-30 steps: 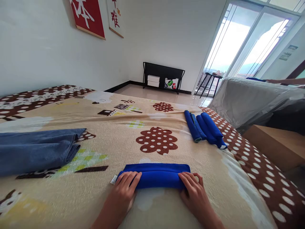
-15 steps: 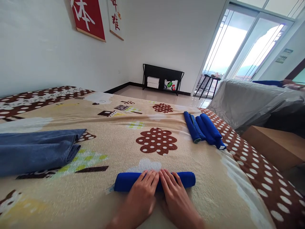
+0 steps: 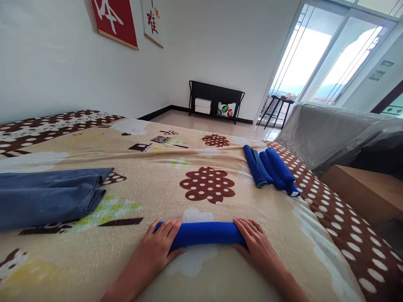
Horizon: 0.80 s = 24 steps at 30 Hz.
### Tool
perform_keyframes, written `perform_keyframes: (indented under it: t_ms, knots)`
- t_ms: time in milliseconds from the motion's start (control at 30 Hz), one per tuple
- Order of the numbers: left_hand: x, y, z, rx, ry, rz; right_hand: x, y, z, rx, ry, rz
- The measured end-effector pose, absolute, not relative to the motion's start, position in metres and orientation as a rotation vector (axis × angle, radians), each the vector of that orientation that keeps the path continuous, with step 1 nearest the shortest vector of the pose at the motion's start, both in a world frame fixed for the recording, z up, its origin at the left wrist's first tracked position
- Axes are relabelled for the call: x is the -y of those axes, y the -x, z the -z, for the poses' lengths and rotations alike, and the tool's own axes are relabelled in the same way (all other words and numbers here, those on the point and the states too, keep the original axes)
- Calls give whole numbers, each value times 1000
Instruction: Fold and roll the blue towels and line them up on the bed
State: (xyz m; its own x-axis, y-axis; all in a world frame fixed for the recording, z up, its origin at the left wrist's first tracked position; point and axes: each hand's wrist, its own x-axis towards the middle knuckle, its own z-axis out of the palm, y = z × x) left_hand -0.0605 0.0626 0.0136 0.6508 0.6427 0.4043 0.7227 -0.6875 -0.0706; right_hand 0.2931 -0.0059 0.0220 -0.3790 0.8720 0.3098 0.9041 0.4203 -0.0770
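Both ends of a blue cloth roll [image 3: 208, 234] are held on a patterned bed blanket [image 3: 157, 180], front and centre. The left hand [image 3: 163, 238] and right hand [image 3: 250, 235] stand well apart, fingers curved over the top, thumbs at the near side. Rolling seems nearly finished; the next move likely calls for even pressure, keeping it wound. Other blue rolls [image 3: 279, 166] lie beyond, rightward.

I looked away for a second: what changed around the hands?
The far flap of the blue cloth is now rolled in. The left hand and right hand, together at its middle half a second ago, have parted to its ends. The blue rolls stayed put.
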Motion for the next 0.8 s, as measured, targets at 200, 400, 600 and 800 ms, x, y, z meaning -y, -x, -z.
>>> perform_keyframes:
  t_ms: [200, 400, 600, 800]
  knots:
    - [-86, 60, -25, 1201, 2717, 447, -11, -296, -31, 2357, 1542, 151]
    - [-95, 63, -35, 1130, 2733, 450, -16, -307, -46, 2380, 1535, 143]
    - [-76, 64, -43, 1165, 2813, 476, -15, -322, -113, 2436, 1477, -104]
    - [-38, 45, -49, 1385, 3125, 622, -17, -322, -217, 2369, 1282, -423]
